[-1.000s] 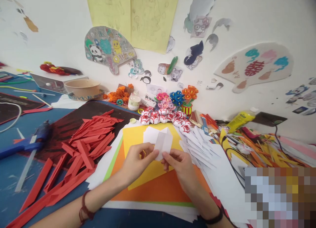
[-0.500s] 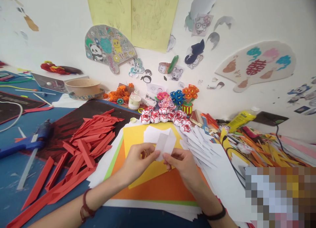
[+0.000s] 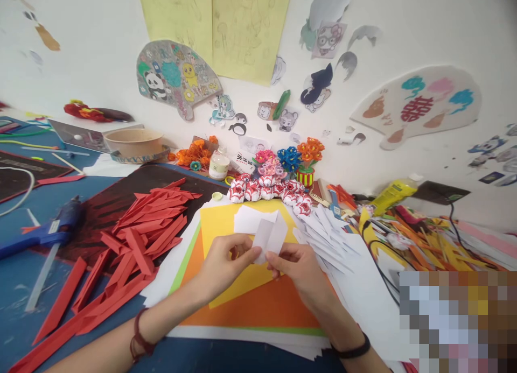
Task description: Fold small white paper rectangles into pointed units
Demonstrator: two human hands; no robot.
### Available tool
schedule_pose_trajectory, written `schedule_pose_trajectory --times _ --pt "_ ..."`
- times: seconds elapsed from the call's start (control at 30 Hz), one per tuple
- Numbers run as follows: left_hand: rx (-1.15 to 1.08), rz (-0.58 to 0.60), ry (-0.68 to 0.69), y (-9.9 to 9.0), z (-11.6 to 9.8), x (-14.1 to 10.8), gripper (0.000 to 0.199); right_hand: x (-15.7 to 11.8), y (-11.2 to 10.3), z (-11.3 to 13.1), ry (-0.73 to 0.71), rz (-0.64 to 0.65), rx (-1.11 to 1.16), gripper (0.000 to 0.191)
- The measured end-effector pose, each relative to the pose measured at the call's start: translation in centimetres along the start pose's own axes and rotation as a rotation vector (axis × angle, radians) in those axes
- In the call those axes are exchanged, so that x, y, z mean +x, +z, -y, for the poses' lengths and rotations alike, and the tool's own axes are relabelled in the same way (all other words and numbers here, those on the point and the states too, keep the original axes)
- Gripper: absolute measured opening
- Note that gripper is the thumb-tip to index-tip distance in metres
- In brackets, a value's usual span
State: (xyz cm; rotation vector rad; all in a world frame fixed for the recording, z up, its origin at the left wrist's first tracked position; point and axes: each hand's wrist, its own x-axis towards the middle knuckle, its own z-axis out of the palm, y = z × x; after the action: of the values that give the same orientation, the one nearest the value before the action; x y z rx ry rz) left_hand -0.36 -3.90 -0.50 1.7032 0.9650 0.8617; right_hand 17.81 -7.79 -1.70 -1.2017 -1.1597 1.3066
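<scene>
Between my two hands is a small white piece of paper (image 3: 267, 237) with a crease down its middle, held up above the sheets. My left hand (image 3: 231, 260) pinches its left edge between thumb and fingers. The lower right edge is pinched by my right hand (image 3: 294, 264). Just behind it, another white paper piece (image 3: 252, 220) lies on a yellow sheet (image 3: 221, 227). Under that are an orange sheet (image 3: 250, 311) and more white and green sheets. To the right of my right hand lies a pile of folded white paper strips (image 3: 327, 238).
Folded red paper strips (image 3: 141, 233) are heaped at left, beside a blue glue gun (image 3: 60, 227). Red-and-white paper pieces (image 3: 266, 191) stand behind the sheets, near a small jar (image 3: 219, 164) and a flower pot (image 3: 306, 177). A black cable (image 3: 377, 249) crosses the right clutter.
The whole view shifts very slightly. Both hands keep hold of the white paper in nearly the same pose.
</scene>
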Motion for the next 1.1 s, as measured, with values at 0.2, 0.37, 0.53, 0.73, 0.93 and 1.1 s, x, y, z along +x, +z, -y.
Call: schedule_pose_trajectory --times 0.2,0.37,0.53,0.73,0.93,1.1 --pt "-0.007 0.019 -0.004 -0.05 -0.43 -0.08 0.038 -0.02 0.0 -0.04 0.001 -0.014 -0.007 0.025" --pt "0.017 0.018 -0.008 -0.15 -0.44 0.01 0.038 0.01 -0.13 -0.11 0.001 -0.006 -0.005 0.026" --pt "0.033 0.065 0.009 -0.2 -0.45 0.03 0.039 -0.14 0.11 0.2 0.007 -0.025 -0.018 0.026" --pt "-0.064 0.199 -0.009 0.15 -0.44 -0.24 0.041 -0.34 0.61 0.7 -0.029 -0.013 -0.039 0.025" --pt "-0.258 0.217 -0.071 0.31 -0.46 -0.29 0.033 -0.38 0.56 0.68 -0.047 -0.011 -0.033 0.025" --pt "-0.434 0.276 -0.063 0.62 -0.33 -0.36 0.024 -0.42 0.67 0.55 -0.04 -0.023 -0.041 0.024"
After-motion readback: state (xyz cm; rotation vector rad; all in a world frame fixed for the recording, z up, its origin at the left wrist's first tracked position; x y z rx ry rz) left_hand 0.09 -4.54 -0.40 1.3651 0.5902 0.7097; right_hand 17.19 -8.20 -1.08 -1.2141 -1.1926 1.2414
